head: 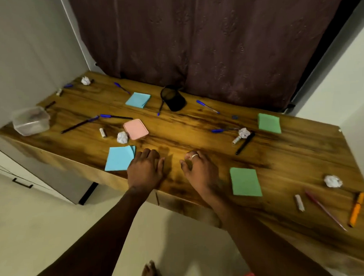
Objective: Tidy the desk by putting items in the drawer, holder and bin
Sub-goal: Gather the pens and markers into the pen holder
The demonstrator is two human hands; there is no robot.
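Our left hand [146,170] lies flat on the desk [197,124] right by a blue sticky pad [118,159]; right hand [199,170] near it, fingers loosely curled, both holding nothing.

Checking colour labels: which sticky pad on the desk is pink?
The pad left of centre, beside a crumpled paper ball; the other four are blue or green.

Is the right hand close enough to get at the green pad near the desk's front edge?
Probably yes. The right hand rests on the desk just beside that green pad. Only bare wood lies between them, and nothing sits on the pad.
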